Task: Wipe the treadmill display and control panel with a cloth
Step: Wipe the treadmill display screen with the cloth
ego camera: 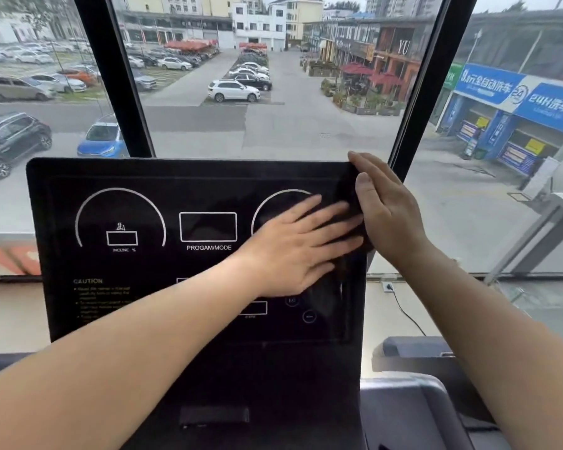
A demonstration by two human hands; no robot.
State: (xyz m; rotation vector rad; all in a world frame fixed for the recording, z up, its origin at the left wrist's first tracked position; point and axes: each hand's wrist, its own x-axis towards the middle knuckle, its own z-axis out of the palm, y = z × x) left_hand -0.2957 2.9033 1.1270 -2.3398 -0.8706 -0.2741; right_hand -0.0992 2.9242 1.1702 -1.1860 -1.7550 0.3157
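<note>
Treadmill panel (208, 190), right edge: cloth (345, 198) under left hand (293, 251), right hand (387, 209) touching.

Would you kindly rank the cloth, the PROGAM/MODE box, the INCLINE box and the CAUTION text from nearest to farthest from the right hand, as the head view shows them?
1. cloth: touching the right hand, at the right edge of the panel.
2. PROGAM/MODE box: panel centre.
3. INCLINE box: left side.
4. CAUTION text: lower left.

Black panel (143, 177) upright, glossy, with white dial arcs, boxes and labels; its display is unlit. Dark cloth (346, 198) lies flat against its right side.
</note>
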